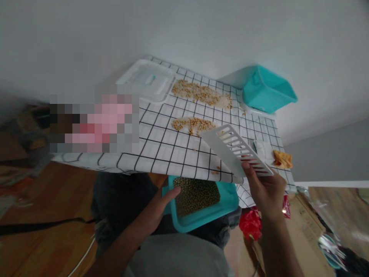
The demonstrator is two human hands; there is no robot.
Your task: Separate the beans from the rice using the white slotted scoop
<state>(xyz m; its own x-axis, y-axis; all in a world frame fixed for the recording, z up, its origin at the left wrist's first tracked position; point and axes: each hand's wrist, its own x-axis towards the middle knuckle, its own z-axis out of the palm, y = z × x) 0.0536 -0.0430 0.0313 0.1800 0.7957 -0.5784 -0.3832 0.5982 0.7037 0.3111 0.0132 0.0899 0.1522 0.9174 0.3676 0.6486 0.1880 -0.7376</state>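
Observation:
My left hand (pixel 157 207) grips the left rim of a turquoise bin (pixel 229 196), its thumb over the edge. Small brownish-green beans (pixel 196 198) lie inside the bin, which sits over my lap just under the table's front edge. In my right hand (pixel 266 188) is a white slotted plastic board (pixel 219 148), tilted above the table with its far end by a small pile of yellow beans (pixel 191 125). The thumb presses on the board's face; the other fingers are partly hidden behind it.
Behind lies a longer strip of yellow beans (pixel 201 94) on the checked tablecloth (pixel 161 140). A clear plastic lid (pixel 147 79) is at the back left, an upright turquoise bin (pixel 268 90) at the back right. A crumpled orange wrapper (pixel 283 159) lies near the right edge.

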